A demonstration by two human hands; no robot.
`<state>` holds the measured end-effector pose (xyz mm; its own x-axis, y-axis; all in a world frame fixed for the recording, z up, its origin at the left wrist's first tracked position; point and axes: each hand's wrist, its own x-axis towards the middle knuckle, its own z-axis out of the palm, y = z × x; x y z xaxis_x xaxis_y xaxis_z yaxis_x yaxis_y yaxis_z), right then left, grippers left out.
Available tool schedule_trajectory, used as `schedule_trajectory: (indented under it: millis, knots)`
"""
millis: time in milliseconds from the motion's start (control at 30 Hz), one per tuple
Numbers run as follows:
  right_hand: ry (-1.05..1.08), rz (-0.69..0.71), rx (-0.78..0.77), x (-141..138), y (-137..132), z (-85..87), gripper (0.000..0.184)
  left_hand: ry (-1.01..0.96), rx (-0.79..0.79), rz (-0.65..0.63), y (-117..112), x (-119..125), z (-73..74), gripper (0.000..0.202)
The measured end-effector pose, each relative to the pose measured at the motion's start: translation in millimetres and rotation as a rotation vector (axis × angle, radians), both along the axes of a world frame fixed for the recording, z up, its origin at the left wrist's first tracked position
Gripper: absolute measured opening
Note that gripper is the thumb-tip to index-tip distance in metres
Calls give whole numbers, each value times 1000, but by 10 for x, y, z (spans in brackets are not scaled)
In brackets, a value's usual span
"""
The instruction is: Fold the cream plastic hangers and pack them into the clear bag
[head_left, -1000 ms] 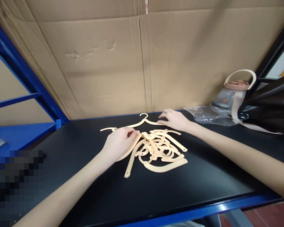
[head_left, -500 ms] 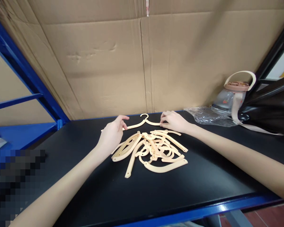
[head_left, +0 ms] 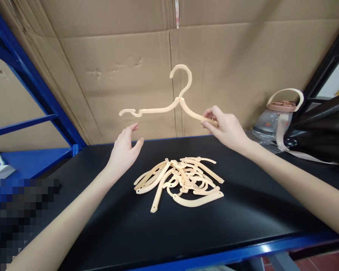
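Observation:
A cream plastic hanger (head_left: 169, 107) is held up in the air in front of the cardboard wall, hook upward. My right hand (head_left: 226, 128) pinches the end of its right arm. Below the hanger's left arm my left hand (head_left: 124, 150) hovers with fingers spread and nothing in it, not touching the hanger. Underneath, a pile of cream hanger parts (head_left: 180, 180) lies on the black shelf top (head_left: 101, 210).
A cardboard sheet (head_left: 130, 75) backs the shelf. At the back right stand a clear water bottle with a pink lid and strap (head_left: 274, 113), crumpled clear plastic, and a black bag (head_left: 322, 128). Blue rack beams (head_left: 31, 90) run along the left and the front edge.
The hanger lay flat on the shelf behind the pile; my right hand has lifted it into the air. My left hand let go of the parts and rose, open, below it.

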<state>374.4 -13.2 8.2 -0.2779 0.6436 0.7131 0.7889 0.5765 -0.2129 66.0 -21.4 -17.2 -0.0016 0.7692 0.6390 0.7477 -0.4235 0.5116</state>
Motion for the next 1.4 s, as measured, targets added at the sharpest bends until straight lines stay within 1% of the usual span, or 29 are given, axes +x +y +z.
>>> schedule_trajectory:
  millis: [67, 100, 200, 233, 267, 300, 367, 433, 500, 567, 600, 667, 700, 733, 800, 833, 867, 933, 967, 1000, 1033, 1067, 1100, 1133, 1200, 1267, 1333, 1367, 1400]
  knots:
    - [24, 16, -17, 38, -89, -33, 15, -139, -115, -58, -54, 51, 48, 51]
    - [13, 0, -13, 58, -128, -62, 16, -238, -205, -131, -89, 87, 78, 53]
    - [-118, -81, 65, 114, -209, -165, 18, -595, -497, -466, -201, 197, 178, 60]
    - [-186, -84, 110, 125, -224, -195, 18, -724, -565, -571, -233, 228, 207, 61]
    - [-256, -72, 161, 129, -236, -219, 20, -836, -602, -641, -258, 254, 229, 60]
    - [-325, -46, 214, 124, -249, -238, 22, -908, -610, -668, -278, 277, 242, 56]
    - [-439, 3, 311, 90, -284, -261, 26, -975, -610, -648, -305, 320, 243, 45]
    - [-517, 34, 385, 32, -340, -269, 28, -971, -596, -583, -327, 363, 222, 30]
    - [-558, 67, 425, -21, -411, -263, 28, -954, -588, -519, -353, 405, 206, 19]
    - [-535, 62, 416, -38, -472, -235, 25, -962, -575, -485, -381, 431, 211, 17]
    - [-499, 35, 388, -28, -492, -213, 24, -973, -554, -480, -393, 435, 221, 17]
    - [-410, -42, 279, 27, -506, -153, 30, -986, -490, -470, -411, 427, 252, 16]
    - [-364, -60, 200, 65, -503, -120, 34, -990, -459, -460, -418, 416, 269, 16]
    - [-320, -44, 105, 105, -495, -88, 37, -993, -437, -451, -426, 405, 284, 16]
    - [-211, 77, -105, 171, -478, -38, 36, -985, -411, -465, -449, 387, 307, 18]
    - [-131, 154, -195, 190, -471, -23, 34, -965, -394, -497, -466, 383, 314, 18]
    - [-34, 221, -267, 199, -465, -17, 32, -923, -378, -550, -487, 385, 319, 16]
    - [190, 301, -352, 188, -453, -30, 27, -763, -356, -687, -541, 402, 323, 11]
    - [299, 324, -377, 172, -444, -48, 25, -648, -368, -750, -570, 415, 321, 19]
    - [394, 346, -400, 154, -432, -71, 23, -524, -389, -792, -598, 430, 316, 32]
    - [470, 370, -421, 135, -418, -98, 22, -403, -423, -813, -621, 443, 307, 44]
    - [529, 392, -439, 117, -402, -126, 22, -302, -466, -816, -638, 454, 296, 51]
    - [570, 409, -454, 100, -388, -153, 22, -234, -516, -810, -647, 463, 283, 52]
    - [598, 423, -464, 83, -379, -176, 23, -201, -559, -797, -648, 469, 269, 49]
    - [615, 438, -476, 42, -388, -203, 22, -237, -602, -762, -631, 484, 257, 37]
    - [590, 445, -486, -18, -440, -191, 20, -349, -611, -733, -609, 521, 289, 31]
    - [519, 452, -489, -96, -518, -140, 18, -412, -629, -729, -603, 594, 386, 37]
    - [465, 452, -482, -137, -556, -103, 18, -394, -646, -738, -607, 645, 453, 41]
    - [402, 444, -464, -178, -589, -63, 18, -328, -658, -742, -615, 703, 527, 44]
